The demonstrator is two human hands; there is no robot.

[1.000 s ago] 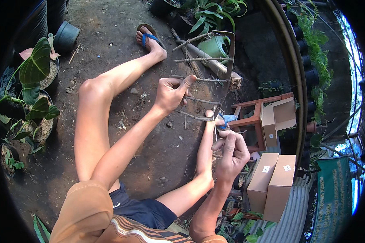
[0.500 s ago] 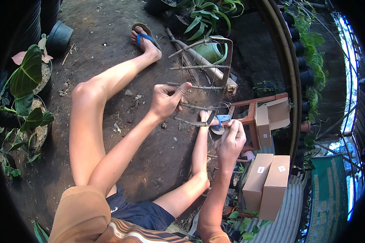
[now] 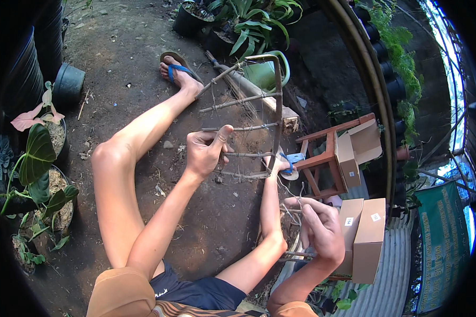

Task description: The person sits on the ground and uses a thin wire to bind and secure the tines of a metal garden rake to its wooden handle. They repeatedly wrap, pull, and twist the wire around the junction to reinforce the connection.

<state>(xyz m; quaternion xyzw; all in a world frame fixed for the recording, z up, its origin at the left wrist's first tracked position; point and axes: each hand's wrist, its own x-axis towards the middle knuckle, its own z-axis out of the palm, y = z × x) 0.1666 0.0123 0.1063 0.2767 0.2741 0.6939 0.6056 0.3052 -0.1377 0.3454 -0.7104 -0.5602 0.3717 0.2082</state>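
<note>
Left of a reddish-brown wooden stool (image 3: 331,146), a ladder-like frame (image 3: 278,108) of rough, bark-covered sticks, curved at one corner, is held above bare earth. The person's left hand (image 3: 206,155), farther left of the stool, grips the frame's thin rungs, thumb raised. The right hand (image 3: 322,228), on the stool's near side, closes thumb and bent forefinger on a thin strand (image 3: 287,188) trailing from the frame. Beyond the stool, to its left, lie a rough-ended log (image 3: 289,119) and a smooth green plastic watering can (image 3: 262,74); smooth, closed cardboard boxes (image 3: 370,243) stand on its near side.

Stick frame (image 3: 278,116): rough wood; boxes (image 3: 369,232): matt cardboard; watering can (image 3: 262,75): smooth plastic.
</note>
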